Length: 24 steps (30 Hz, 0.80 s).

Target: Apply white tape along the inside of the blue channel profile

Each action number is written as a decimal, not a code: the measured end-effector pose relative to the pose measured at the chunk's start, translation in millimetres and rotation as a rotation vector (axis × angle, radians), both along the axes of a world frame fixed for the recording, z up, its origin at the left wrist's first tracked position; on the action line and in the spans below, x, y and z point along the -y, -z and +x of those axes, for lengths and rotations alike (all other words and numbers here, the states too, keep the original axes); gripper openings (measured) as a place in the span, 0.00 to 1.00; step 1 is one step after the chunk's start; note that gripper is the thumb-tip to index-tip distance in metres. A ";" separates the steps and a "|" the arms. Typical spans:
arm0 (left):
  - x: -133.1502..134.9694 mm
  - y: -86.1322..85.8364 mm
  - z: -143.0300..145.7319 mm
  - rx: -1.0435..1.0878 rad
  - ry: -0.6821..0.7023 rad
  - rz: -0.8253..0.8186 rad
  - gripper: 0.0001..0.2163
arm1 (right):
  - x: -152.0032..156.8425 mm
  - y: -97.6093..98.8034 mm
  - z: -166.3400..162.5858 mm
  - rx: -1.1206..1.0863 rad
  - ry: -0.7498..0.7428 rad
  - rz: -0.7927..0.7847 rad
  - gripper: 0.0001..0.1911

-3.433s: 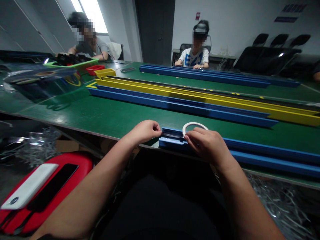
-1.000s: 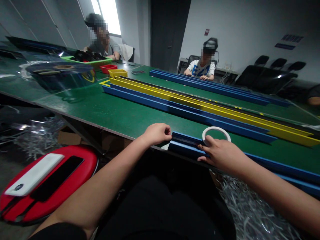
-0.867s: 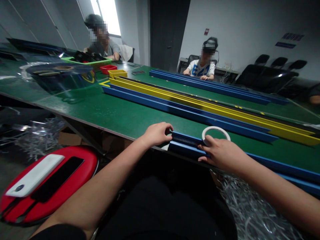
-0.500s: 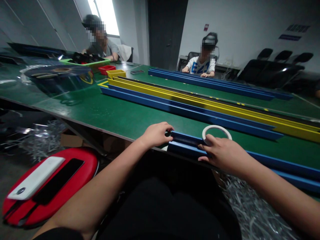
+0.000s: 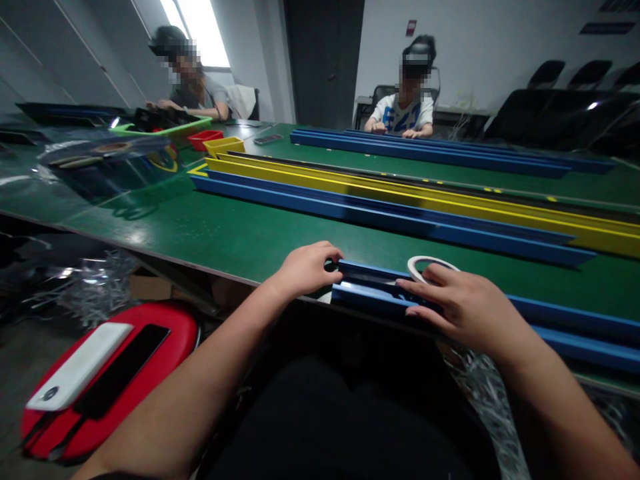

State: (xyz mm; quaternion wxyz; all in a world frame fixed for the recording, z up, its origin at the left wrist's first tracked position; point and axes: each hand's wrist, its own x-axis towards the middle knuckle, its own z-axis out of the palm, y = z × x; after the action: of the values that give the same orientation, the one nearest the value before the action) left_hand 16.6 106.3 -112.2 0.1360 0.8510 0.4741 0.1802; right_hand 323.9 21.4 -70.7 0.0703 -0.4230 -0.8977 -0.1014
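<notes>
Shifted since the last frame: thumb of the right hand [image 5: 465, 303], now farther from the left end of the rail [image 5: 367, 297]; roll [image 5: 413, 268] tipped flatter.

Bench [image 5: 200, 233]: rail lies along its near edge. Likely fault: a push toward the wearer could tip the rail over that edge.

Yellow bar [image 5: 310, 179], blue bar [image 5: 300, 202]: beyond the rail, apart from it; judged low risk.

Rail: steadied only toward its left end. Uneven pressure could swing the long right portion.

Left hand [image 5: 307, 268]: at the rail's left end, thumb and forefinger curved round a small gap. Cannot tell whether this grip pinches anything; if loose, the rail could creep.

Right hand: forefinger and thumb spread at the rail, roll hooked within the grip. Sharing both jobs, it could drop the roll.

Roll: just above the rail, tilted. Tape leading off it: too blurred to confirm; if present, a wrist twist could lay it crooked.
</notes>
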 end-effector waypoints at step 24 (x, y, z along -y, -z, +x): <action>-1.7 1.4 1.7 0.014 -0.026 -0.014 0.13 | 1.7 1.5 -8.6 0.174 -0.020 0.060 0.25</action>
State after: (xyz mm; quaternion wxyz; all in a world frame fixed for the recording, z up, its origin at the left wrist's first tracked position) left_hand 18.3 108.0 -113.6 0.1430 0.8425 0.4855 0.1843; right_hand 315.3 19.7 -72.1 0.0056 -0.4015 -0.9011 -0.1640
